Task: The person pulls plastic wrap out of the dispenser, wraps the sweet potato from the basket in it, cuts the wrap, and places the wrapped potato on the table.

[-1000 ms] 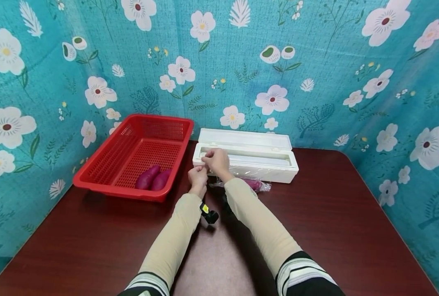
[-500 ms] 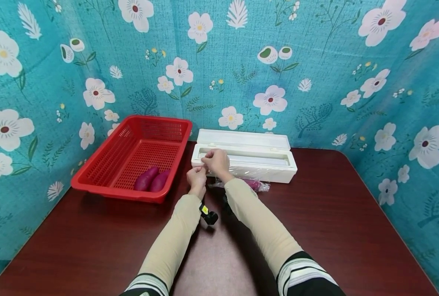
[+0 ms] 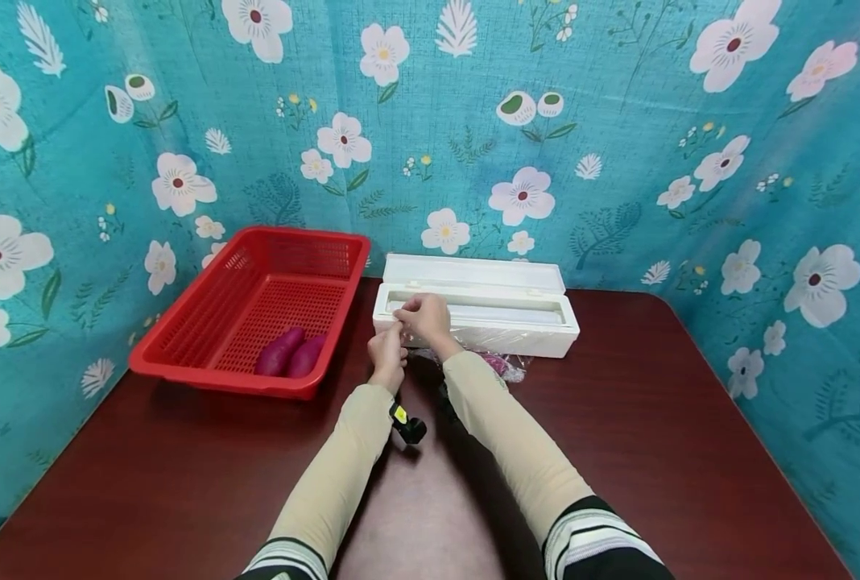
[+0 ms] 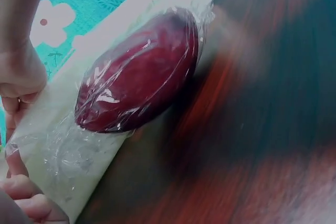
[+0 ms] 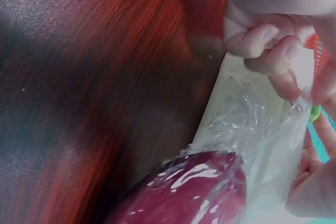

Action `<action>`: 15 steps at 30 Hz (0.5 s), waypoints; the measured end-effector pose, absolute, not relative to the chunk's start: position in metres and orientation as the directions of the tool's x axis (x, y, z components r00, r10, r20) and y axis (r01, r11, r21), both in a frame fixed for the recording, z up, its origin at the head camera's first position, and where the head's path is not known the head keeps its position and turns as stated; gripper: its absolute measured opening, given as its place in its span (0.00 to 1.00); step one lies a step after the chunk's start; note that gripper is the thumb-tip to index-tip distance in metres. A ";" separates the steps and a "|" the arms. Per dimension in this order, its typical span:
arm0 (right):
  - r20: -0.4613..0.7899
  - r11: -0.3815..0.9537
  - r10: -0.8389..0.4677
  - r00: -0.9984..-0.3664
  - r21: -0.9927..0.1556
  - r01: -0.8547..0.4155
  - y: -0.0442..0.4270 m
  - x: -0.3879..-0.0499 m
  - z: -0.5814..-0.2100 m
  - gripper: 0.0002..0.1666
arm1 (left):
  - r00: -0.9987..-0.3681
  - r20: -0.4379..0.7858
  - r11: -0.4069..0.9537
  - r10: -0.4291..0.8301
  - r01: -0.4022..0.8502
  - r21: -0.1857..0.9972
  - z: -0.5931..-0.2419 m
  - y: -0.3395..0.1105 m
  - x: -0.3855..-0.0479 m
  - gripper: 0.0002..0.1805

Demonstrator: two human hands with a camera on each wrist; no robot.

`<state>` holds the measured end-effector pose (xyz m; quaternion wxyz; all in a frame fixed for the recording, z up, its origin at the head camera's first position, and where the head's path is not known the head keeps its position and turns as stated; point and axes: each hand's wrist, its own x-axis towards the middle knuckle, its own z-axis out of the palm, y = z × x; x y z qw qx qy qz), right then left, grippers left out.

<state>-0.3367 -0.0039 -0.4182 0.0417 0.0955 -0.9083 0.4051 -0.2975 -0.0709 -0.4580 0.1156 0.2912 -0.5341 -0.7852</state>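
Observation:
A white plastic-wrap box (image 3: pixel 502 342) stands with its lid up and a roll (image 3: pixel 506 313) inside. In front of it lies a purple sweet potato (image 4: pixel 139 72) covered in clear plastic wrap (image 5: pixel 244 114). My left hand (image 3: pixel 386 354) pinches the wrap's loose edge between index finger and thumb, its other fingers curled. My right hand (image 3: pixel 426 318) is at the box's left end, close to my left fingertips and a small green piece (image 5: pixel 314 113). Whether its fingertips grip the wrap or the green piece is hidden.
A red mesh basket (image 3: pixel 220 372) stands on the left with two bare sweet potatoes (image 3: pixel 279 351) in it. The dark wooden table (image 3: pixel 655 451) reaches toward me and right. Behind hangs a blue flowered cloth (image 3: pixel 618 161).
My left fingertips have shifted slightly up toward the right hand. The wrap about the sweet potato looks more bunched. The head view has turned a little to the right.

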 end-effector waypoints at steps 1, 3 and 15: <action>0.178 0.624 -0.159 -0.971 -0.744 -0.239 -0.003 -0.346 -0.429 0.11 | -0.802 -0.366 -0.440 -0.472 -0.146 0.886 -0.459 -0.071 -0.297 0.14; 0.165 0.611 -0.164 -0.973 -0.757 -0.232 -0.003 -0.350 -0.433 0.11 | -0.799 -0.411 -0.488 -0.439 -0.172 0.856 -0.460 -0.071 -0.298 0.17; 0.171 0.650 -0.118 -0.978 -0.731 -0.206 -0.006 -0.331 -0.416 0.09 | -0.840 -0.127 -0.258 -0.528 0.016 0.966 -0.574 -0.085 -0.382 0.27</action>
